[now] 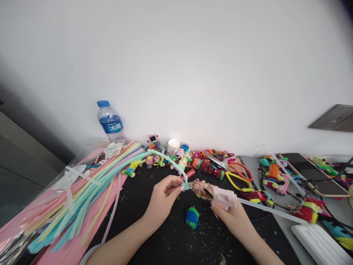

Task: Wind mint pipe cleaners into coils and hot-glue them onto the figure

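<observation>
Black mat [165,244] edging tabletop [285,222], giving room around coil [192,218]; left hand [164,198] pinching teal stem [174,162], apparently looped; right hand [234,218] gripping glue gun [224,198].

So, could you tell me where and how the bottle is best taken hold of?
The bottle is probably best gripped around its label, from the near side: the wall is close behind, strips lie before its foot, and its round middle is uncovered.

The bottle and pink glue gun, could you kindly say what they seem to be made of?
The bottle looks like thin, glossy plastic, being transparent with bright highlights. The glue gun seems smooth, hard plastic, judging by its moulded body; its crusted front is unclear.
</observation>
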The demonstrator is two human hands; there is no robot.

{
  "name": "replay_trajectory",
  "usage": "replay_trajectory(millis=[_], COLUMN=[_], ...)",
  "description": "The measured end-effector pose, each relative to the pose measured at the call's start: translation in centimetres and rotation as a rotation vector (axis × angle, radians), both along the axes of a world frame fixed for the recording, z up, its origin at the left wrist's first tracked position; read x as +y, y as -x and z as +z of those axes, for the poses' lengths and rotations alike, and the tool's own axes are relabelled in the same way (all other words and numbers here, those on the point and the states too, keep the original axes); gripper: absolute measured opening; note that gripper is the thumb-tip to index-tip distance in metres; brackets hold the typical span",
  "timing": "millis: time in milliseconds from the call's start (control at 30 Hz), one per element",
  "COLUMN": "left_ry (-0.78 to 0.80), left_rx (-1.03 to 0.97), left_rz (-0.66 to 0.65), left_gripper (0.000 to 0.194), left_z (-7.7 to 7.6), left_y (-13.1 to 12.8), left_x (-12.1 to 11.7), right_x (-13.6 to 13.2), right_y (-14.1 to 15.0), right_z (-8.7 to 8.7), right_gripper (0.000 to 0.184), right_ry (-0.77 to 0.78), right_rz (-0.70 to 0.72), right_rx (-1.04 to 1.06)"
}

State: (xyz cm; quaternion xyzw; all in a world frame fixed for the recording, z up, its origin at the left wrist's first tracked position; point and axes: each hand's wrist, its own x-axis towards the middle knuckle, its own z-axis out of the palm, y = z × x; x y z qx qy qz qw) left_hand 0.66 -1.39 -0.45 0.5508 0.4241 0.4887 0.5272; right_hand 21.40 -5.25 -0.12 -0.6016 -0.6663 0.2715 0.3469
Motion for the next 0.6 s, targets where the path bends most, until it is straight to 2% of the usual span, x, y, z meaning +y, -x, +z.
replay_trajectory(millis=[600], left_ry=[0.039], left_rx=[-0.057], left_rz=[0.034], left_gripper=[0.008], left_z=[0.07], left_y=[0.0], left_x=[0.13], right_x=[-0.02], right_y=[-0.18], right_z=[0.02], right_gripper=[0.023], right_ry=[0.018], right_rz=[-0.012], right_rx=[-0.014])
